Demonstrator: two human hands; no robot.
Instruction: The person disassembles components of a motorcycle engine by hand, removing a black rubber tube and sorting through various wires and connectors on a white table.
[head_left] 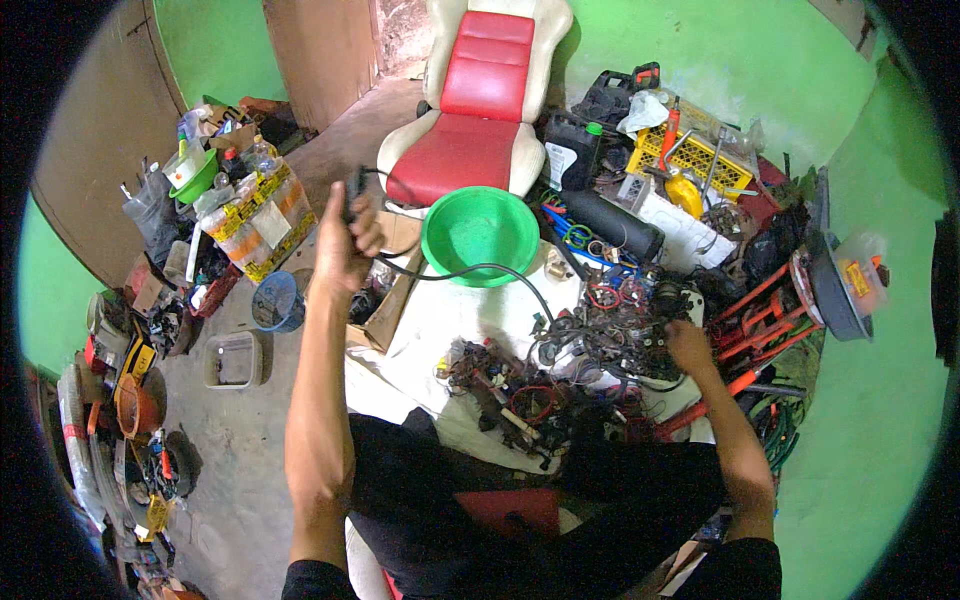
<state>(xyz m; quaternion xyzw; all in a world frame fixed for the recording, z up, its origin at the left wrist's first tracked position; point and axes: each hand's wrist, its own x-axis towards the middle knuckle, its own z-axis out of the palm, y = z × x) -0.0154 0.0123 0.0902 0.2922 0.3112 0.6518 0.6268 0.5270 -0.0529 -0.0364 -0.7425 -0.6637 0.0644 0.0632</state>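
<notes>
My left hand [347,240] is raised at the left of the white sheet, its fingers wrapped round a black cable [470,268]. A dark end of the cable sticks up above the thumb. From there the cable sags past the front of a green plastic basin [480,235] and runs down into a tangled pile of wires and small parts [610,345]. On the right side of that pile my right hand [688,347] is closed. What its fingers grip is hidden.
A red and white car seat [480,80] stands behind the basin. Beside the sheet are an open cardboard box [385,325], a blue basket [278,302] and a clear tub [232,360]. To the right stand a red metal frame [775,310] and a yellow crate [700,160].
</notes>
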